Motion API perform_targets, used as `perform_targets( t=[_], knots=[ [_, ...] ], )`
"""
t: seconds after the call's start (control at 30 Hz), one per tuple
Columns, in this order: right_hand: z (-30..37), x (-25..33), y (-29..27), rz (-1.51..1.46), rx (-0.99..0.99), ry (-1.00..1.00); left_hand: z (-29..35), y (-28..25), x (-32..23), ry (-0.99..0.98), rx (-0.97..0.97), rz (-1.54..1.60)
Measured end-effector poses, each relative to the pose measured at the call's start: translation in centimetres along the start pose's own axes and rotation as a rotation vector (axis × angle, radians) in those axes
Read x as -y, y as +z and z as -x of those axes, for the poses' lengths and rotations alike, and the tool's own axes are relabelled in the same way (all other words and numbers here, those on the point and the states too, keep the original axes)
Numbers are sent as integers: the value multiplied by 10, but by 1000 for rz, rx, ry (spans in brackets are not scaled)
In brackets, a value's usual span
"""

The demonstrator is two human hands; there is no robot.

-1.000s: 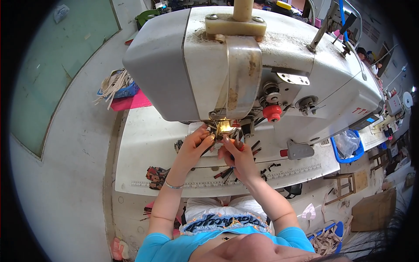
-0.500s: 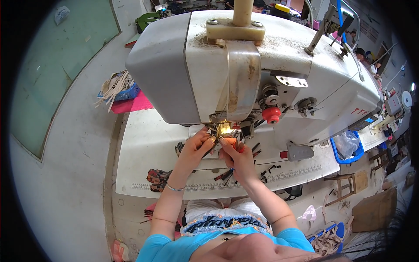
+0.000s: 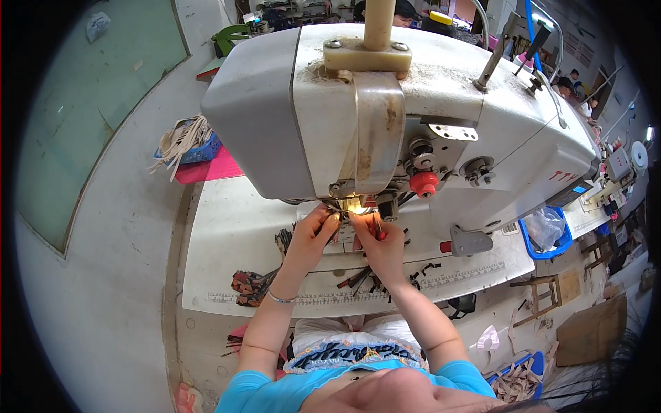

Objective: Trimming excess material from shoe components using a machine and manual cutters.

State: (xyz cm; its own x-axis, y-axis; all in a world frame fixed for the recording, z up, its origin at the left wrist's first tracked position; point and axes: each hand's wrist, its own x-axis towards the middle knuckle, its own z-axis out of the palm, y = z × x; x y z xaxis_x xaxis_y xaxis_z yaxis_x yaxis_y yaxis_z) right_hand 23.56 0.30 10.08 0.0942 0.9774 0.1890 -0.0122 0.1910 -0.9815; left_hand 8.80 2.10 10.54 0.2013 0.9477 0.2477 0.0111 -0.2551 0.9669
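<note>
A large grey-white industrial sewing machine [image 3: 413, 117] fills the upper middle of the view on a white table [image 3: 227, 241]. Both of my hands are under its head, at the lit needle area [image 3: 352, 205]. My left hand [image 3: 311, 239] has its fingertips pinched together right at the needle; what they press on is hidden. My right hand [image 3: 383, 249] is beside it, curled around a small red-handled tool [image 3: 375, 224]. Short dark strips [image 3: 358, 278] lie on the table just below my hands.
A pile of patterned pieces [image 3: 249, 283] lies at the table's left front edge. A blue basket [image 3: 547, 237] sits to the right, and another with tan straps [image 3: 187, 141] on a pink mat [image 3: 206, 169]. A wooden stool [image 3: 544, 292] and cardboard [image 3: 592, 329] stand lower right. Other people work at the back.
Both hands stay at the needle with only small finger movements. The view has shifted slightly, so the machine sits a little further right.
</note>
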Motion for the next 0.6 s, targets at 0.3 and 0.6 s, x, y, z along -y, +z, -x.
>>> perform_targets(
  t=[0.3,0.6],
  knots=[
    [-12,-17,-12,495,-121,-668,3,7,6,14,-62,-165],
    [-21,-13,-24,816,-42,-811,0,5,18,160,-91,-274]
  ],
)
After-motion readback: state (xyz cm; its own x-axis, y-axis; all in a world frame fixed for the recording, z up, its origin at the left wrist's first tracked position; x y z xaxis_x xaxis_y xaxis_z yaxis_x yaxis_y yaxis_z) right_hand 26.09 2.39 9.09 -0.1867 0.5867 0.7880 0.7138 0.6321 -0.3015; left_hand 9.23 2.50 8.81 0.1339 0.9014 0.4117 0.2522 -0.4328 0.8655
